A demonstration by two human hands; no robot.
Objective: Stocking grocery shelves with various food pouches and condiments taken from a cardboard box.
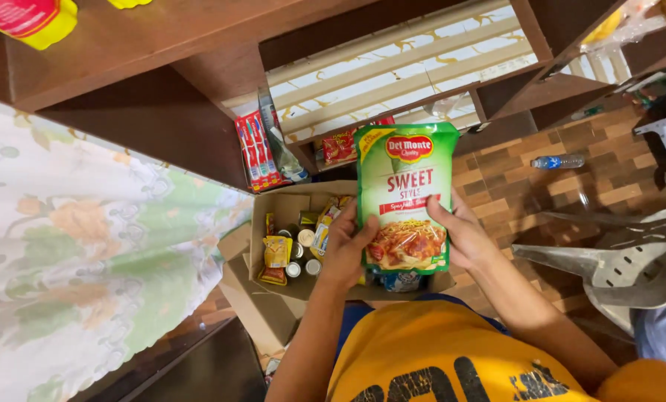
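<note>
Both hands on a green sauce pouch [405, 195], upright over an open cardboard box [288, 205]. Left hand [346, 249] fingers pinch its left edge, right hand [463, 232] fingers pinch the right. Box holds cans [301, 253] and yellow packets [276, 253]. Toothbrush pack [258, 151] leans against the shelf behind.
</note>
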